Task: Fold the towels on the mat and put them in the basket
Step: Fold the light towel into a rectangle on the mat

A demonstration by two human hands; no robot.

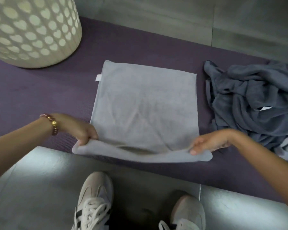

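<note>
A light grey towel (145,103) lies spread flat on the purple mat (40,97), a white tag at its left edge. My left hand (83,130) pinches the towel's near left corner, and my right hand (208,143) pinches its near right corner. The near edge is lifted and curls toward me. A crumpled heap of dark grey towels (256,103) lies on the mat to the right. The cream basket (32,30), perforated with round holes, stands on the mat at the far left.
Grey floor tiles (173,17) lie beyond the mat and in front of it. My two sneakers (93,201) rest on the floor below the towel. A beaded bracelet (52,123) circles my left wrist.
</note>
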